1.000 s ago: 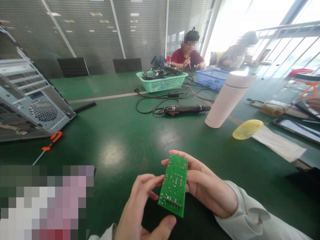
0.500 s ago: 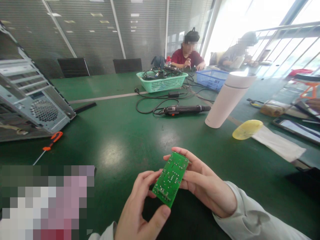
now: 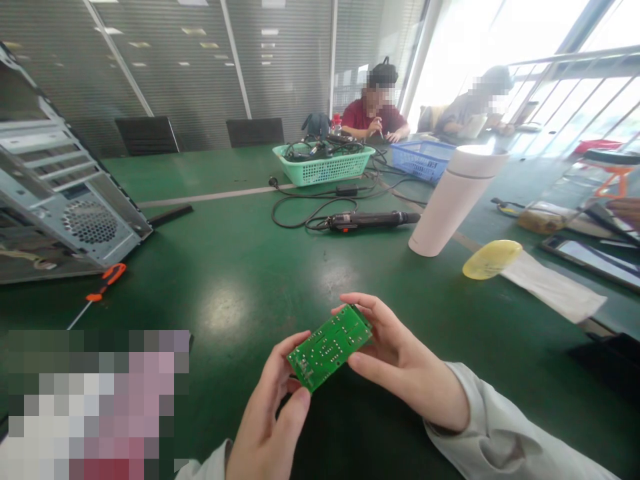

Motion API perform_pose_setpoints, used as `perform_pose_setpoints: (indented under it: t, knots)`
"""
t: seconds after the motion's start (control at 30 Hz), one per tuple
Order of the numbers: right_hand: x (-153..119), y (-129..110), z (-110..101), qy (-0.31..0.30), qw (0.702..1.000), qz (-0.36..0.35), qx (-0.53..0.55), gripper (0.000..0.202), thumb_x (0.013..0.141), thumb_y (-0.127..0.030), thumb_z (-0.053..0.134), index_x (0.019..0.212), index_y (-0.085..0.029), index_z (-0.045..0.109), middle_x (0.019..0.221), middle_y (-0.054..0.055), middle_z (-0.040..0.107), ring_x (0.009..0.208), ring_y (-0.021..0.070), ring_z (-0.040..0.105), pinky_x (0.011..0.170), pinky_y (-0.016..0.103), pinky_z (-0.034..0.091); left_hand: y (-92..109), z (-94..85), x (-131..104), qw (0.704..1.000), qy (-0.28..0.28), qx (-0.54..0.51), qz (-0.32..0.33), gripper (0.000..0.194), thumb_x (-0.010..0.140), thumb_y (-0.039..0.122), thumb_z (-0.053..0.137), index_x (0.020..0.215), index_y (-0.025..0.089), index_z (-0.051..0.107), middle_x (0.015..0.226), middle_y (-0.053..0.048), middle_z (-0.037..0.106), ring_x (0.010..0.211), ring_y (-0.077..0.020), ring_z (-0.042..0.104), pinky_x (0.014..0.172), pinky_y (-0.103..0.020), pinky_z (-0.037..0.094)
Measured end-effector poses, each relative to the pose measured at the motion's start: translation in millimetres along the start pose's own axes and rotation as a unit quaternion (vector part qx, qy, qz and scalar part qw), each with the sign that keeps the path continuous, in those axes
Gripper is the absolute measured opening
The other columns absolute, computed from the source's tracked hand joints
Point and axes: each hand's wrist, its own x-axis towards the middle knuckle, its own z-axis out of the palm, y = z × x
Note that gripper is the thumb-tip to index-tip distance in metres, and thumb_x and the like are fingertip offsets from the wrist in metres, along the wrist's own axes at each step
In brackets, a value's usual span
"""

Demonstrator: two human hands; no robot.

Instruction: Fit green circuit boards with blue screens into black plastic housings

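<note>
A green circuit board point(image 3: 330, 348) is held between my two hands above the table, its soldered side facing up. My left hand point(image 3: 277, 400) grips the lower left end, thumb at the near corner and fingers along the far edge. Around the upper right end my right hand point(image 3: 395, 360) is closed, its thumb on the near edge and its fingers at the far end. The underside of the board is hidden.
An open computer case point(image 3: 75, 200) stands at the left, an orange-handled screwdriver point(image 3: 103, 283) before it. Ahead lies a corded electric screwdriver point(image 3: 370, 221), beside a pink tumbler point(image 3: 453, 203). Farther back are a green basket point(image 3: 327, 170) of cables, a blue basket point(image 3: 417, 160) and two people.
The circuit board has turned clockwise in my hands, from steeply upright to a flatter slant. My left thumb has shifted left along with its lower end.
</note>
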Motion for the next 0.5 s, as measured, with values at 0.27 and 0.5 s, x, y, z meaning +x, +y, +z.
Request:
perform_pose_setpoints:
  t: [0.27, 0.5]
  knots:
    - [-2.1, -12.0, -8.8, -0.015, 0.916, -0.121, -0.382, 0.040, 0.084, -0.020, 0.071, 0.113, -0.023, 0.044, 0.116, 0.002, 0.050, 0.104, 0.0149, 0.052, 0.085, 0.024, 0.044, -0.2, -1.5, 6.1, 0.998, -0.026, -0.065, 0.011, 0.032, 0.087, 0.021, 0.052, 0.114, 0.031, 0.066, 0.097, 0.004, 0.071, 0.081, -0.0135, 0.062, 0.074, -0.018, 0.051]
    - [-3.0, -13.0, -5.4, -0.089, 0.923, -0.075, -0.367, 0.046, 0.091, -0.052, 0.067, 0.119, -0.019, 0.050, 0.107, 0.003, 0.058, 0.093, 0.0152, 0.057, 0.078, 0.024, 0.042, 13.0, 5.8, -0.8, 0.999, -0.020, 0.046, -0.021, 0.030, 0.088, 0.036, 0.053, 0.110, 0.021, 0.064, 0.105, -0.004, 0.072, 0.101, -0.0238, 0.062, 0.090, -0.028, 0.047]
